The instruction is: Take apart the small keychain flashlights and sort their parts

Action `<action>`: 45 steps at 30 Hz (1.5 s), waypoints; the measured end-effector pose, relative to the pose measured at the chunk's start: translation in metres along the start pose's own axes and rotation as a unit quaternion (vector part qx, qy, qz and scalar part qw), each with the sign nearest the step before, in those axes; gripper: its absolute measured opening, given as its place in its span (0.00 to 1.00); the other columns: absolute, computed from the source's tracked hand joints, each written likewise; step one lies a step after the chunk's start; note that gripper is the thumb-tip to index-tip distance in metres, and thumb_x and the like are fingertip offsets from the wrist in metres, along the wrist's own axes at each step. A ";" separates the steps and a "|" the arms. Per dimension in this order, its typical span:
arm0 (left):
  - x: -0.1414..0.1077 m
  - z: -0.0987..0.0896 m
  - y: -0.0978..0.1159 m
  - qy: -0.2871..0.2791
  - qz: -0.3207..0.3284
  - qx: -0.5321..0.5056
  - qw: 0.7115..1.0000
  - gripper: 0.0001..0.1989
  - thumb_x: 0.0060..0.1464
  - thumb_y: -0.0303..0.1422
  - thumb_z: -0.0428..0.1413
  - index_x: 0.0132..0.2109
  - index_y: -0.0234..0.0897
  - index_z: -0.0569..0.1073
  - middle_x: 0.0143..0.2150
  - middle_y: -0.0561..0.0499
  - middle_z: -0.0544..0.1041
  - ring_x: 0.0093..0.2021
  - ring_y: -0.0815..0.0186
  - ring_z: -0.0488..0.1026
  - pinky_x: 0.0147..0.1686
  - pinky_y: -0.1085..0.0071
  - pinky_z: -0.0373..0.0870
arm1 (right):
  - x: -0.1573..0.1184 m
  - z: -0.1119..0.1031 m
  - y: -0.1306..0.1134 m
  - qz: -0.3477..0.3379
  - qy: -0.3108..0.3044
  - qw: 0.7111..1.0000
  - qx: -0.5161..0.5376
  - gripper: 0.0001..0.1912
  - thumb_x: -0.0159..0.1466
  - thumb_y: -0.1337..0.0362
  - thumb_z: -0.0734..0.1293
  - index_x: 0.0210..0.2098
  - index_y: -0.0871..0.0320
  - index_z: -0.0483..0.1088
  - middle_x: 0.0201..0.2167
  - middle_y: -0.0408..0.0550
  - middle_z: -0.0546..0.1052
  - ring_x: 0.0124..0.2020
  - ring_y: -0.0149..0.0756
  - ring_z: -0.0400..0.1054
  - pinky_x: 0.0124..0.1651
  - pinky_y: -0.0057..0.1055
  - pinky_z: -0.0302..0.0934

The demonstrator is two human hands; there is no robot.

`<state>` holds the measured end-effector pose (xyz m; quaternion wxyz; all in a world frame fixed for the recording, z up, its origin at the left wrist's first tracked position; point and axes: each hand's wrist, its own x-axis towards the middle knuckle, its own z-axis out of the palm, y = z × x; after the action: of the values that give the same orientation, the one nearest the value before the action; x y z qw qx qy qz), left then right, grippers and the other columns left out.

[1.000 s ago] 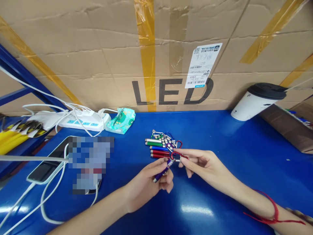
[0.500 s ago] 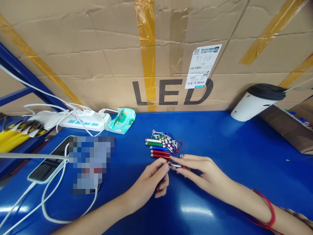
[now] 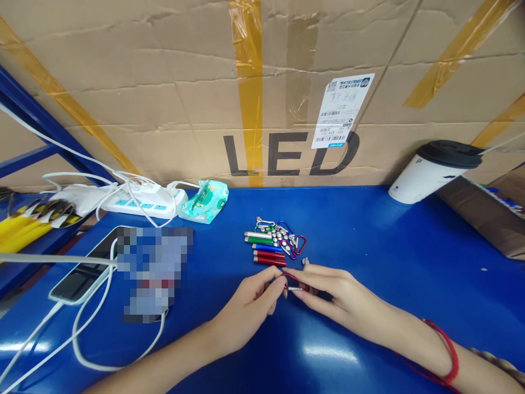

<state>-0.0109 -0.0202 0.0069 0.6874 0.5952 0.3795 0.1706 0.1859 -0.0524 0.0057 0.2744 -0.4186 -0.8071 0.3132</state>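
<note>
A small red carabiner (image 3: pixel 292 276) with a silver gate is held between my two hands above the blue table (image 3: pixel 348 235). My left hand (image 3: pixel 252 298) pinches its left end between thumb and fingers; whether a smaller part is also in that pinch is hidden. With thumb and fingers, my right hand (image 3: pixel 342 293) grips its right end. Just beyond lie red tubes (image 3: pixel 268 260), a blue tube (image 3: pixel 266 248), a green tube (image 3: pixel 259 240) and a silver tube (image 3: pixel 258 235). Small silver pieces (image 3: pixel 280 236) and loose carabiners (image 3: pixel 302 243) are heaped beside them.
A large cardboard box (image 3: pixel 184 98) stands behind the table. At left are a power strip (image 3: pixel 135 207), white cables (image 3: pixel 77 339), a phone (image 3: pixel 82 279) and a blurred-out object (image 3: pixel 153 268). A tissue pack (image 3: pixel 207 201) sits behind; a lidded cup (image 3: pixel 422 178) stands at right.
The carabiner has turned between my fingers, so its red loop and silver gate now show more. My left hand's lower fingers have curled in. The parts on the table have stayed put.
</note>
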 end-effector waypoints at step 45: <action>-0.003 0.005 -0.006 -0.023 0.076 0.151 0.985 0.12 0.60 0.36 0.45 0.42 0.36 0.70 0.18 0.61 0.54 0.19 0.75 0.51 0.20 0.77 0.50 | -0.003 0.009 0.004 -0.068 0.204 0.967 -0.135 0.11 0.67 0.67 0.58 0.42 0.59 0.70 0.26 0.45 0.71 0.25 0.30 0.64 0.27 0.25 0.62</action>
<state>-0.0107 -0.0273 0.0021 0.5833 0.7231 0.3387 0.1489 0.1833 -0.0554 -0.0035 0.3948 -0.4512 -0.7952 0.0903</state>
